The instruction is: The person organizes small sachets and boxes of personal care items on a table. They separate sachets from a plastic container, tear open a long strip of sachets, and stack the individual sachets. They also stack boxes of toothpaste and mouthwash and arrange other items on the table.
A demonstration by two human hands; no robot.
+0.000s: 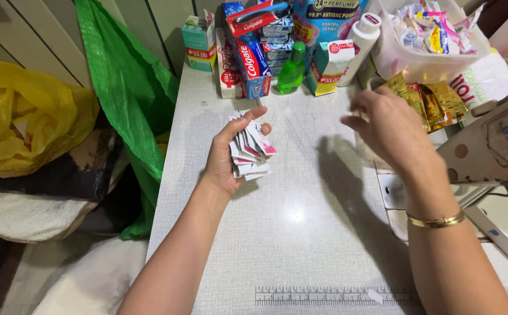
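My left hand (230,153) is above the middle of the grey table (300,233), palm up, and holds a fanned stack of small white and pink sachets (250,149). Its thumb presses on top of the stack. My right hand (389,127) hovers to the right, fingers loosely spread and pointing left, with nothing in it. A gold bangle (437,220) sits on that wrist. The right hand is near a bunch of gold foil sachets (426,99) lying at the table's right side.
Toothpaste boxes (248,55), a green bottle (290,70), a white bottle (360,44) and small cartons stand at the far edge. A clear tub of wrapped sweets (423,41) is at the back right. A hand-held labelling tool (493,146) lies right. Green (128,81) and yellow (26,116) bags hang left.
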